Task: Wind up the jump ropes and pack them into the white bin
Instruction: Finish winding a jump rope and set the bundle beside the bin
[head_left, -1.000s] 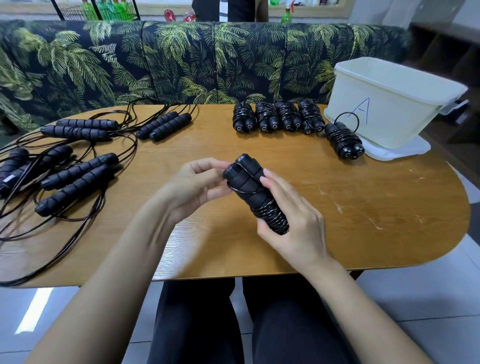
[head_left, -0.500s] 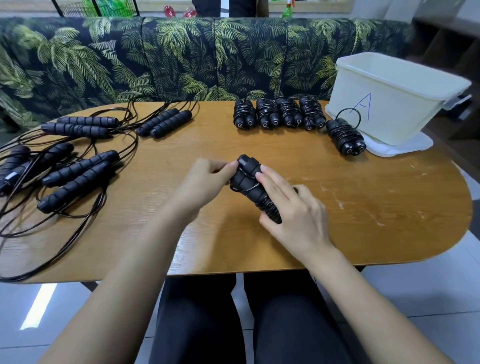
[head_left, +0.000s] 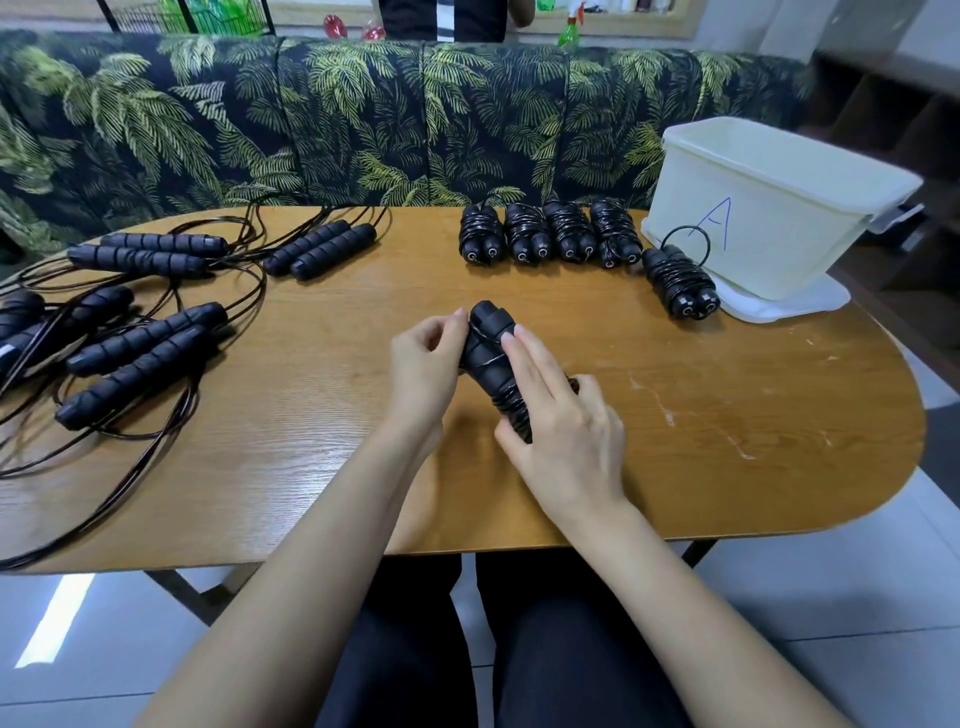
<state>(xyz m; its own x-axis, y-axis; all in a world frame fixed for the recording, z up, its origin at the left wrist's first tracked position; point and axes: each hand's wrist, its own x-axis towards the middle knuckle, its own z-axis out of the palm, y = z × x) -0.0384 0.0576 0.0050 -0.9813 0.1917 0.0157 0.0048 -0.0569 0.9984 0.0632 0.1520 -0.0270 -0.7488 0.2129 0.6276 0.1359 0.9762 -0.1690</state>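
Head view: right hand (head_left: 566, 436) curled round lower end of wound jump rope (head_left: 491, 353), left hand (head_left: 423, 369) fingers pinching cord at its top, over counter (head_left: 727, 415) middle, toward near edge. Since second ago, rope dropped lower and last loose loop drawn tight: winding looks nearly finished. Left edge: unwound ropes (head_left: 140, 343) tangled. Far edge: four wound bundles (head_left: 550, 234), fifth bundle (head_left: 678, 283) beside white bin (head_left: 769, 208) at far right corner.
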